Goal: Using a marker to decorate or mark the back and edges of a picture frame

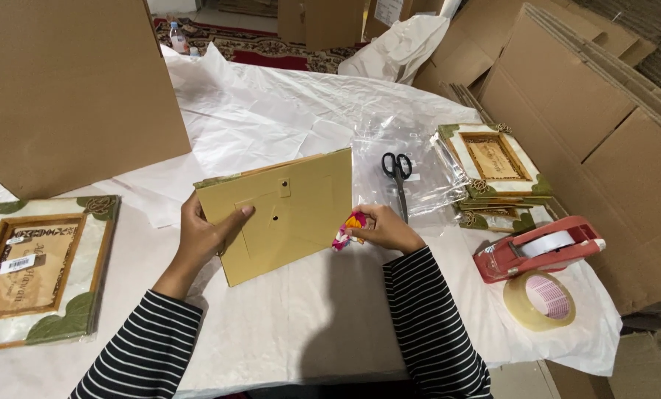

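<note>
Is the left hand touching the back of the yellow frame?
Touching: the head view shows the left hand gripping the yellow frame edge, thumb pressed on its back.

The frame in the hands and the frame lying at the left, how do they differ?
The held frame is propped up, its plain yellow-brown back to the camera; the left frame lies flat, face up, showing green leaf corners and a wood-toned centre. The left hand grips the held frame, while the left frame goes untouched and looks wrapped in clear plastic. Both are rectangular and rest on the white paper.
</note>
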